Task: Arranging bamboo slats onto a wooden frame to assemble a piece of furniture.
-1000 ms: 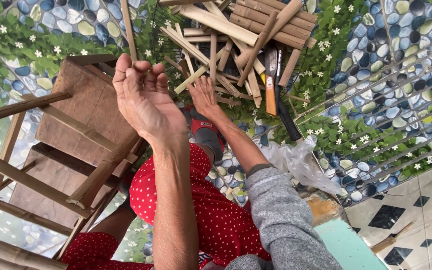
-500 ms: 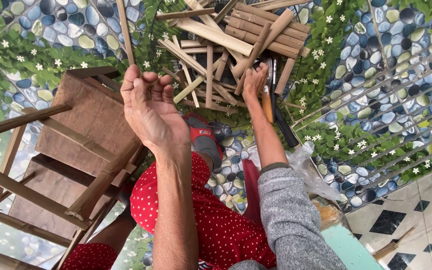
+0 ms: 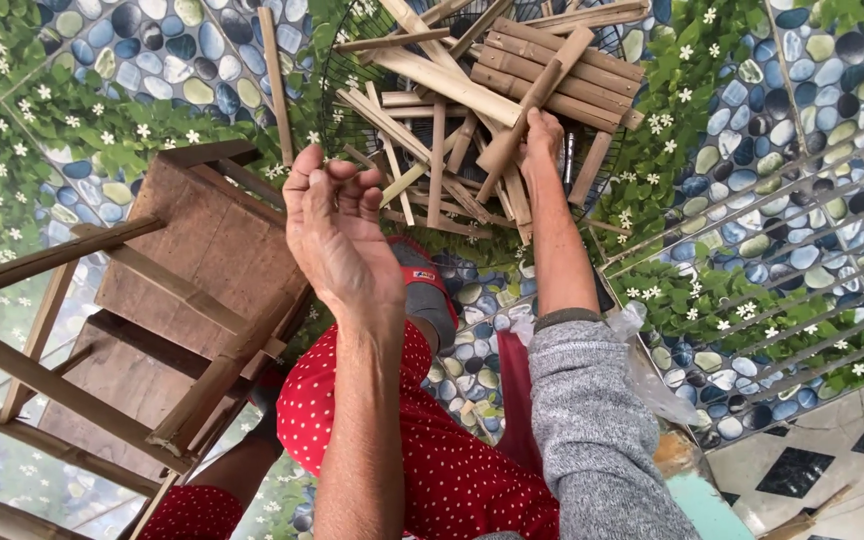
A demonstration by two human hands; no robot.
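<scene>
Bamboo stick [image 3: 527,115] | gripped in right hand [image 3: 542,135] fingers, over pile | left hand [image 3: 337,235] fingers loosely curled, empty

Over the last second the right hand [image 3: 542,135] travelled away from the body, up toward the pile of split bamboo sticks [image 3: 482,100]. At first it lay open and low, near the edge of the pile, fingers spread over the thin slats. Half a second later it had reached deeper into the heap. By now its grip had closed round one thick bamboo stick [image 3: 532,105], which slanted up across the others, and the forearm was stretched out straighter. The left hand [image 3: 337,230] curled its fingers in a little more. The dark-handled tool that had shown beside the right hand was now hidden behind the arm.
</scene>
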